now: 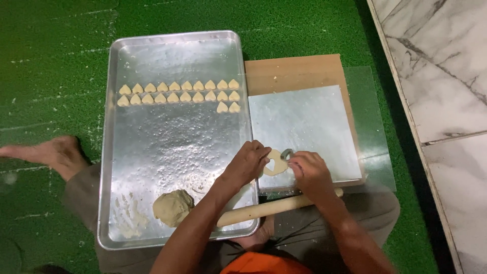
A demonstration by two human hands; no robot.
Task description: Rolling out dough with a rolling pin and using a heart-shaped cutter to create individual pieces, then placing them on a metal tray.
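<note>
Green turf floor [50, 50], board [304, 122] beside a tray [177, 56]. Left hand [248, 165] pins the dough sheet [274, 163]; right hand [308, 172] pinches what looks like a heart cutter [287, 153], mid-cutting. Next up: lifting the piece cleanly onto the tray's hearts [180, 92].

Support surface: green turf-like mat [61, 61], floor level, dusted with pale specks. White marble floor [446, 76] adjoins mat at one edge. Directly on mat: large metal baking tray [167, 50]; just beside it, brown board [294, 73] under clear plastic sheet [373, 116], possibly overhanging board edge. Wooden rolling pin [269, 208] lies across tray corner. Bare foot [48, 152] rests on mat beside tray.
</note>
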